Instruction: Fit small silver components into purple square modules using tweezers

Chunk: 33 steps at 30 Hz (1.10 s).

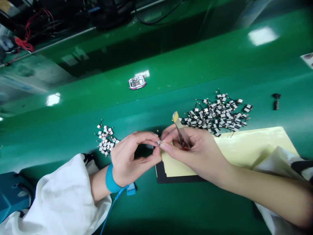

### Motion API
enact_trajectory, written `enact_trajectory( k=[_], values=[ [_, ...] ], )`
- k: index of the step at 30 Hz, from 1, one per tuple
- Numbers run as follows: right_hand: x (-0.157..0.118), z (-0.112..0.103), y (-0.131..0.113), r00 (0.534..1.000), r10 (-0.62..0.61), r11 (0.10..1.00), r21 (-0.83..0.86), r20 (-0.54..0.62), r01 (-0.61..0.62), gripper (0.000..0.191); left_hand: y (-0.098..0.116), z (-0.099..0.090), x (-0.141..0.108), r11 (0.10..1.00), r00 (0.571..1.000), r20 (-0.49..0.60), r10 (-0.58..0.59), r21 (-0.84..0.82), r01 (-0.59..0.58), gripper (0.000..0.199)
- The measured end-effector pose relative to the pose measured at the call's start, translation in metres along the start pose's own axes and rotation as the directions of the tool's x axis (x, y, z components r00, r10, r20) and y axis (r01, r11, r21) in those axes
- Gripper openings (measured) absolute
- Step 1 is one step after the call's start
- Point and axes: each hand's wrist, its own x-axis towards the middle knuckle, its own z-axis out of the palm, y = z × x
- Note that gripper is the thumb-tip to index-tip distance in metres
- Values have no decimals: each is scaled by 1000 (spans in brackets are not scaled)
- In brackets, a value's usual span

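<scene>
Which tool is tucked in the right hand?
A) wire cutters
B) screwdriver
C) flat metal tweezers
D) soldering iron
C. The flat metal tweezers lie against the palm of the right hand, with their yellow-covered end sticking up past the fingers.

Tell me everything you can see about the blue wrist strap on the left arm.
The blue wrist strap is a smooth, fabric-looking band wrapped snugly around the bare wrist just behind the left hand, clear of the white sleeve. A squarish blue tab sits beside it above the green bench top, and a thin blue cord runs from there down out of view.
</scene>
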Motion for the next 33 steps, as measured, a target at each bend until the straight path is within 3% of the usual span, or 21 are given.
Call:
enact_trajectory(
  k=[7,13,17,25,30,33],
  values=[
    [-3,1,-3,1000,27,999,18,-3,-27,6,0,-1,0,1000,1000,14,23,11,-23,36],
    [1,1,1,996,60,954,291,73,-78,14,1,-1,-1,999,1000,-4,23,-37,-23,38],
    [3,-3,1,994,64,925,370,88,-92,17,2,-1,0,984,998,-15,-68,-164,64,34],
    [-2,-9,3,988,79,989,110,133,-94,11,3,0,-1,962,996,28,-85,-258,90,35],
    [4,-15,-8,995,58,986,-158,77,-46,15,5,-5,0,993,991,124,51,-108,-37,33],
    [11,-25,-14,998,-59,922,-385,-15,49,13,6,-26,9,986,978,153,143,64,-155,22]
  ],
)
